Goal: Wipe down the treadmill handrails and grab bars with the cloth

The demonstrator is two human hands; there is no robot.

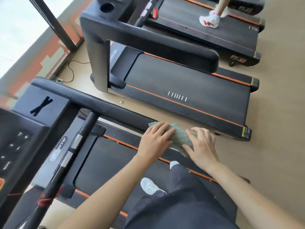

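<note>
Plainly the wipe is under way on the side rail. At the left edge of the frame sits the console (19, 138), and just right of it the thin grab bar (72, 146) with its silver sensor plates slants down toward the lower left; no hand or cloth is on it, so it probably awaits its turn. The thick black handrail (99, 103) runs from the upper left down to the centre, and both hands meet at its free end. The left hand (153, 142) lies on top with fingers nearly straight, pressing the cloth flat, likely to keep it from sliding. The green cloth (179, 136) is draped over the rail's end between the two hands, so that it covers top and sides at once. The right hand (202, 147) cups it, fingers bent over the top and thumb spread below, clasping cloth and rail together. Beyond, in the upper right, stands a neighbouring treadmill (181, 83).
</note>
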